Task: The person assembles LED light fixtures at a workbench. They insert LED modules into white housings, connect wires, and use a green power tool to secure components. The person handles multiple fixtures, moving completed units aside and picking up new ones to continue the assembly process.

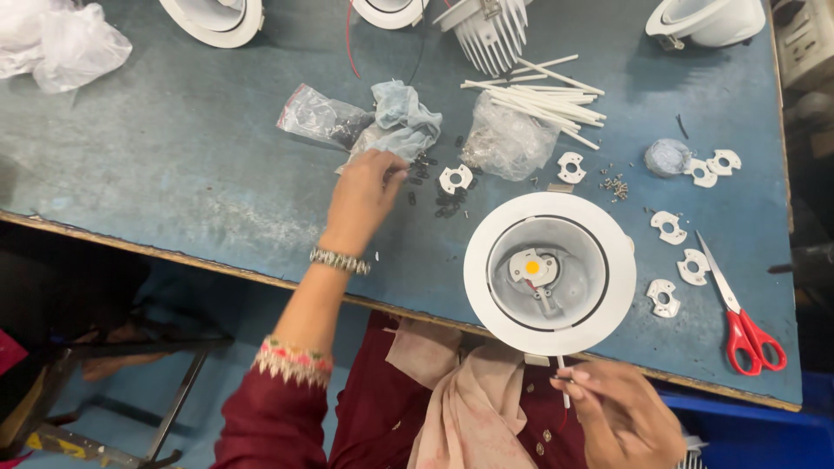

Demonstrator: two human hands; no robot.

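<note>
My left hand (pixel 365 195) reaches across the blue table to a scatter of small dark screws (pixel 434 195), its fingertips pinched down among them beside a crumpled blue cloth (pixel 401 117). Whether it holds a screw I cannot tell. My right hand (pixel 618 410) is below the table's near edge, pinching a thin white tube (pixel 564 382) that comes from under a round white downlight housing (pixel 549 274). The housing lies face up at the near edge, with a yellow LED chip (pixel 532 267) in its centre.
White plastic bracket pieces (pixel 680 252) lie right of the housing, and red-handled scissors (pixel 743 317) beyond them. A bundle of white tubes (pixel 547 100), clear plastic bags (pixel 506 139) and more lamp housings (pixel 213 16) sit further back. The table edge (pixel 174 256) runs diagonally.
</note>
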